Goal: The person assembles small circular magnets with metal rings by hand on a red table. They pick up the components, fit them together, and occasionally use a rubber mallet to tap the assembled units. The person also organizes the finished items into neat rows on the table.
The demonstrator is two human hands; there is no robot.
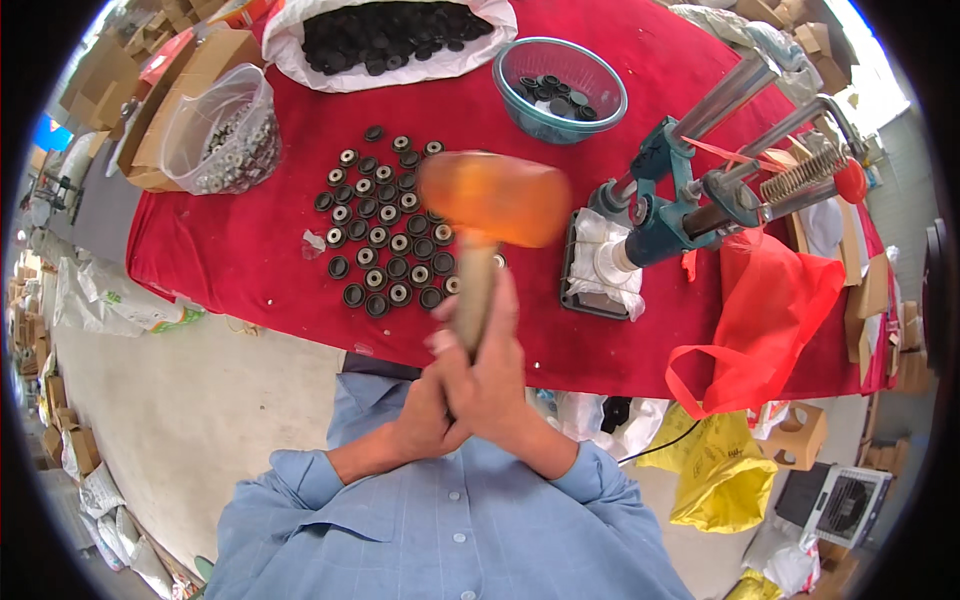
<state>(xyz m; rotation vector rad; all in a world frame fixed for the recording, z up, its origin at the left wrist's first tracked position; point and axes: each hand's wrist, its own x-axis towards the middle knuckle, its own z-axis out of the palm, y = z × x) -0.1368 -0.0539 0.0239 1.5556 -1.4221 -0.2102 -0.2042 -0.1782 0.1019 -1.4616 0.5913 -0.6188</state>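
Both hands, the right hand (490, 375) and left hand (425, 420), grip pressed together round the wooden handle of the orange mallet (495, 198), raised above the near desk (240, 250); it looks head-heavy and stiff, best held low

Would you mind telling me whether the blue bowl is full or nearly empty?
Nearly empty: the blue bowl holds only a small cluster of black caps, with bare bottom showing.

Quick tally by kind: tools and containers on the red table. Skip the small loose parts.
Orange-headed wooden-handled mallet, in both hands: 1
Teal hand press: 1
Translucent blue plastic bowl: 1
Clear plastic bag of silvery parts: 1
White bag of black caps: 1
Red plastic bag: 1
Total: 6
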